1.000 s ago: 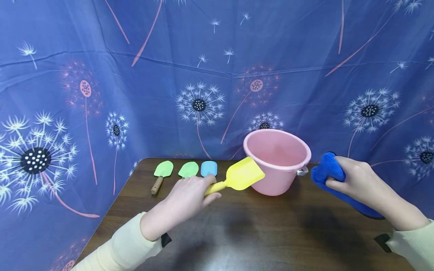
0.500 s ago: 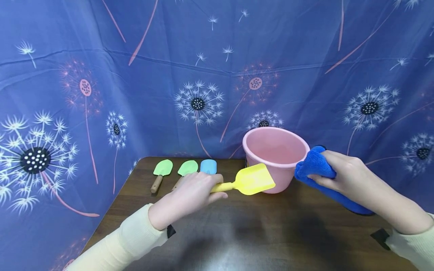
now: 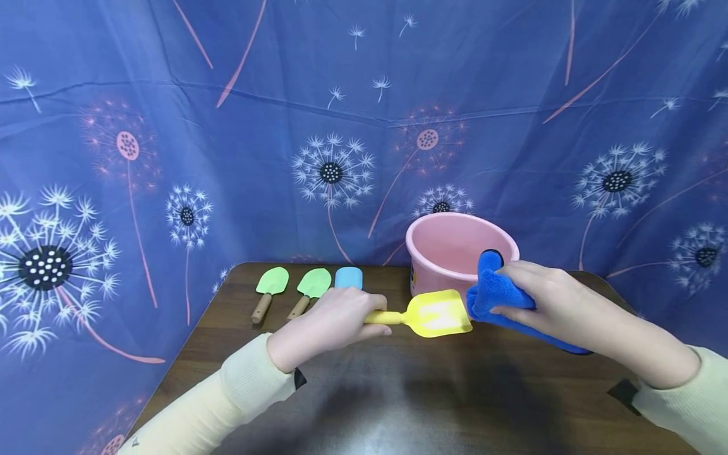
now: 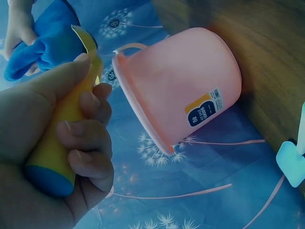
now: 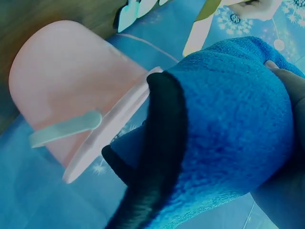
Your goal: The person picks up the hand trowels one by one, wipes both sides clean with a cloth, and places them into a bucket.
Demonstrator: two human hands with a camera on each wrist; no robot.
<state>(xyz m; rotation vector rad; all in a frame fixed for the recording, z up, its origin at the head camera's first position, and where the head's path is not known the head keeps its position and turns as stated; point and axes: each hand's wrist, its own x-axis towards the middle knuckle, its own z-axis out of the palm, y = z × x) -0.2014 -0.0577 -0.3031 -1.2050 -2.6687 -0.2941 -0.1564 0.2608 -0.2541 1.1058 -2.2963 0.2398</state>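
A yellow toy shovel [image 3: 436, 314] is held level above the table by my left hand [image 3: 335, 320], its blade pointing right. The left wrist view shows the fingers [image 4: 88, 136] curled round its thick handle [image 4: 57, 152], which ends in blue. My right hand [image 3: 548, 297] grips a bunched blue cloth [image 3: 493, 294] with dark edging. In the head view the cloth's left side is at the blade's tip; whether they touch I cannot tell. Seen from the right wrist, the cloth [image 5: 228, 124] hides much of that hand.
Behind the hands a pink bucket [image 3: 435, 268] stands on the brown wooden table [image 3: 364, 392]. To its left lie two green-bladed trowels [image 3: 273, 281] with wooden handles and a light blue shovel [image 3: 349, 278], partly behind my left hand. A blue dandelion-print curtain [image 3: 256, 158] hangs at the back.
My right hand has carried the cloth left, from beside the bucket to the shovel's blade. My left hand has moved slightly right with the shovel, whose blade has turned more level.
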